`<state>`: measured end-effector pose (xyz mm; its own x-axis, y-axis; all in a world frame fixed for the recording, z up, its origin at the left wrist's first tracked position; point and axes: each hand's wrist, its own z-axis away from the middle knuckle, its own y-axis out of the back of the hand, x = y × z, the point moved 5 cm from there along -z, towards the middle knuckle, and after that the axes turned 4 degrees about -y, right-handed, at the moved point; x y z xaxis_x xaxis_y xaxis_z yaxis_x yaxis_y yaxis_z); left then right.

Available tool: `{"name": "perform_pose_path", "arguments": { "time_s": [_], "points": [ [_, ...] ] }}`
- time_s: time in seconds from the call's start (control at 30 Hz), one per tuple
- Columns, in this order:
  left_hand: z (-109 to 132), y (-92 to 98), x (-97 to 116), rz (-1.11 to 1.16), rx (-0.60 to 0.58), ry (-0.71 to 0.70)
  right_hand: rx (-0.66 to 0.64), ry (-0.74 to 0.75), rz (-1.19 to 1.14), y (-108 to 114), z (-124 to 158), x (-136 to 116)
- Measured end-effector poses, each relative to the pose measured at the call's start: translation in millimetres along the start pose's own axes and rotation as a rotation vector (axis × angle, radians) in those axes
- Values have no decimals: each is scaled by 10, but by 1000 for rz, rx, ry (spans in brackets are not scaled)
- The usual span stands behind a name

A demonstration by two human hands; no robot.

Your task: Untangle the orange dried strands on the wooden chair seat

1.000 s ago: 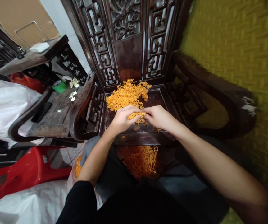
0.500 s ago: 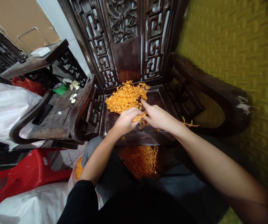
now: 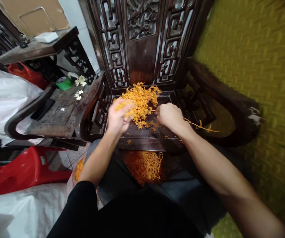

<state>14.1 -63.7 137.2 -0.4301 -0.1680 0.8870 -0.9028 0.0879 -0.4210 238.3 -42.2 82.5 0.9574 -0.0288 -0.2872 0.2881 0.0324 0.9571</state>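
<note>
Stalk (image 3: 199, 126), one, orange, is pinched in the right hand (image 3: 170, 116), its long axis pointing toward the right armrest (image 3: 220, 86). Left hand (image 3: 117, 116) curls around sprigs (image 3: 125, 106) too blurred to count. One pile (image 3: 143, 99) lies by the seat (image 3: 139, 133)'s back edge; one bundle (image 3: 147, 165), below its front edge.

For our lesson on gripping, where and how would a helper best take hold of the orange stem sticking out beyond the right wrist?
Probably a light pinch near the outer end of the orange stem, coming from the person's right: it is thin, that end juts out clear of the right hand, and small side shoots branch off further in.
</note>
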Motion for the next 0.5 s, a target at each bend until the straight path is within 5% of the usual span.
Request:
{"name": "perform_pose_path", "arguments": {
  "time_s": [0.13,0.3,0.5],
  "points": [
    [-93,540,602,100,243,-140,-306,-96,-407,-238,-41,296],
    [-150,847,454,286,214,102,-539,85,-1012,-131,127,-43],
    [13,890,462,312,143,162,-815,409,-812,-254,523,-563]
  ]
}}
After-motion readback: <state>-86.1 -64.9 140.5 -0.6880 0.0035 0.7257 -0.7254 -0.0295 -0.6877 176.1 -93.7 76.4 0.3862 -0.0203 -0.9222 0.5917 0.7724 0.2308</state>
